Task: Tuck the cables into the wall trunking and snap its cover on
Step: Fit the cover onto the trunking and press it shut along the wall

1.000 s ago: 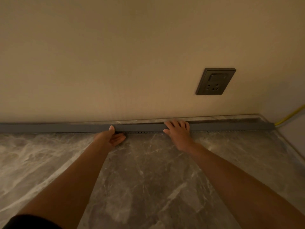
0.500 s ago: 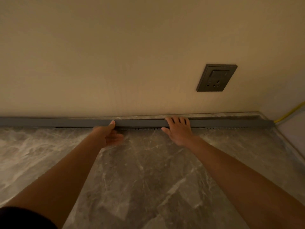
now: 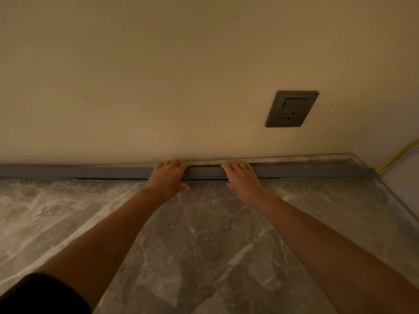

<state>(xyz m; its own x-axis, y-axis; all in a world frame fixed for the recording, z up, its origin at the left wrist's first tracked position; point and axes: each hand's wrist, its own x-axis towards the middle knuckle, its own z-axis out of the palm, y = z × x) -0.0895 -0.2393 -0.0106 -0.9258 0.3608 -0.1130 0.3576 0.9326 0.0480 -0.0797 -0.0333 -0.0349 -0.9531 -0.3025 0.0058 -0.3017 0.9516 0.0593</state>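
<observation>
**Cover on the trunking, being pressed home at mid-run**

At the far left, the grey cover (image 3: pixel 79 171) is lying along the trunking (image 3: pixel 27 178) at the foot of the wall (image 3: pixel 158 87), where wall and marble floor (image 3: pixel 204 245) are meeting. Only the trunking's perforated lower lip is showing beneath it. No cables are showing inside the run, so the tucking is judged to be done. A thin dark gap is showing under the cover left of the hands and again just right of them, so the snapping looks unfinished there.

The left hand (image 3: pixel 167 177) is reaching forward on an outstretched arm, palm down against the cover. Its fingers (image 3: pixel 172 163) are lying across the face and bending slightly over the upper edge, and the thumb is sticking out low towards the floor. It is pressing rather than gripping, as far as can be seen.

Just beside it, the right hand (image 3: pixel 243 180) is doing the same, with its fingers nearly straight and spread flat across the cover and closed round nothing.

Higher on the wall and further right, a dark socket (image 3: pixel 292 109) is sitting well apart from the work. At the right end, a yellow cable (image 3: pixel 399 155) is emerging by the corner — whether that end is clipped cannot be told.
</observation>
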